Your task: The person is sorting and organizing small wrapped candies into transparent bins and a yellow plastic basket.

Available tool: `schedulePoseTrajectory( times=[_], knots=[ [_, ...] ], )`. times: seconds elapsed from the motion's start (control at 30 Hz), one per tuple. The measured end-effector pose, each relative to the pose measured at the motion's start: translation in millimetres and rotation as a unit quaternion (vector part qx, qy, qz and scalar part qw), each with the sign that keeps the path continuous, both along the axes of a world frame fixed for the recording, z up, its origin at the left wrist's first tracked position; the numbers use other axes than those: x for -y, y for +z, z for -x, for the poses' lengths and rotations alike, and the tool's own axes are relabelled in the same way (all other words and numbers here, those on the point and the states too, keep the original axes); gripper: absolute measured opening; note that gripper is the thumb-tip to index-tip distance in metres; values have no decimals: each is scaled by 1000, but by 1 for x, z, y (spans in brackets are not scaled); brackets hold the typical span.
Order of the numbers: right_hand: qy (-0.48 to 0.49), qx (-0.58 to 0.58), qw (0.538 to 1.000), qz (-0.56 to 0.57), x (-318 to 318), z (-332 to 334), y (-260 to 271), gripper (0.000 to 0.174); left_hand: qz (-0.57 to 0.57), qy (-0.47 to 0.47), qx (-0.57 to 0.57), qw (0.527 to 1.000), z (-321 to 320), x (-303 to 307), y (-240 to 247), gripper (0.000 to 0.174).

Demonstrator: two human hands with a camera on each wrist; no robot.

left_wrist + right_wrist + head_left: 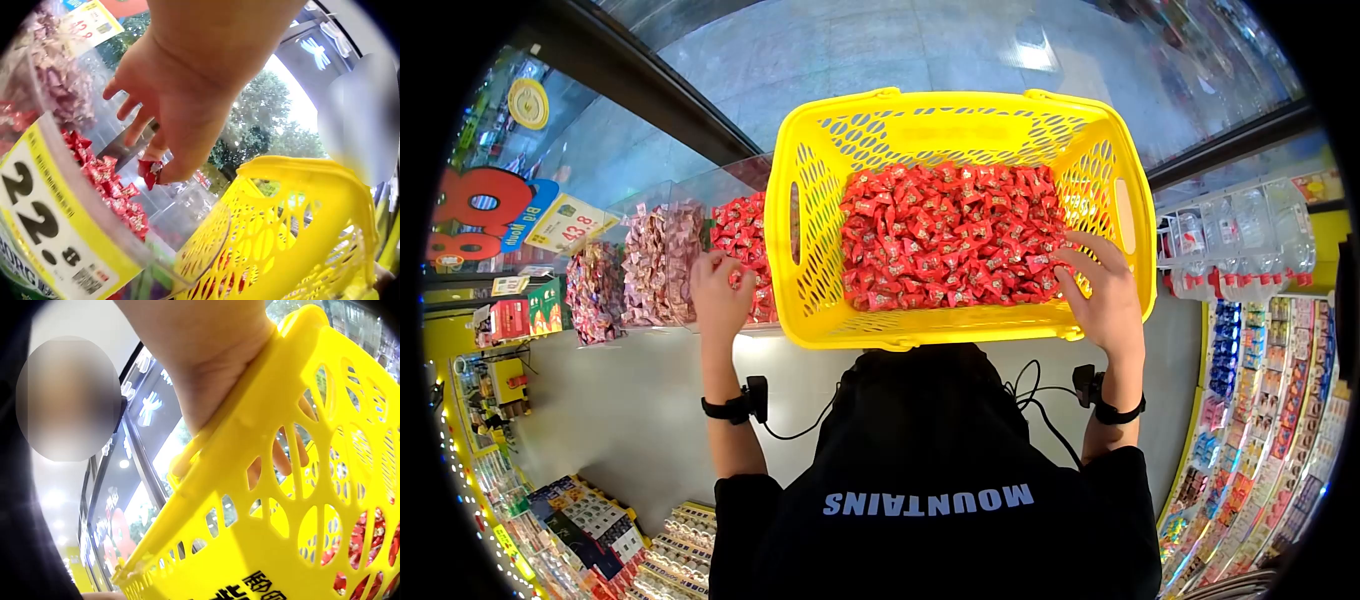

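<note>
At the centre of the head frame, a pile of red-wrapped candies [950, 235] is held in a yellow perforated plastic basket [975, 103]. At centre left, one red-wrapped candy [150, 174] is pinched between thumb and finger of the left hand [722, 300]. The right hand [1108, 300] is held open over the basket's right side; whether candies are touched cannot be told.
</note>
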State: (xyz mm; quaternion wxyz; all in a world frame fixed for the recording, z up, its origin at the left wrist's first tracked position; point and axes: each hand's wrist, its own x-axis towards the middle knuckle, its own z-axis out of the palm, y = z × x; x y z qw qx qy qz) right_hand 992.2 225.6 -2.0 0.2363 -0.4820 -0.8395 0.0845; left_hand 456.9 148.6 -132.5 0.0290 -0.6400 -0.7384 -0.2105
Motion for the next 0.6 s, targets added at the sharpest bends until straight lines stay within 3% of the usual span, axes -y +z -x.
schedulePoseTrajectory(
  times=[0.17,0.3,0.4,0.5,0.6],
  knots=[
    [54,72,996,3,-1,16,12,19,115,11,15,993,0,17,-61,25],
    [167,78,981,55,-3,50,53,20,147,-4,68,987,-2,18,-69,29],
    [231,111,961,101,-23,83,76,21,142,4,90,986,-6,14,-70,24],
    [305,167,928,134,-55,117,67,22,127,-6,101,987,-6,12,-73,21],
    [321,237,893,206,-86,159,32,30,117,-11,116,986,-5,12,-82,22]
  ],
)
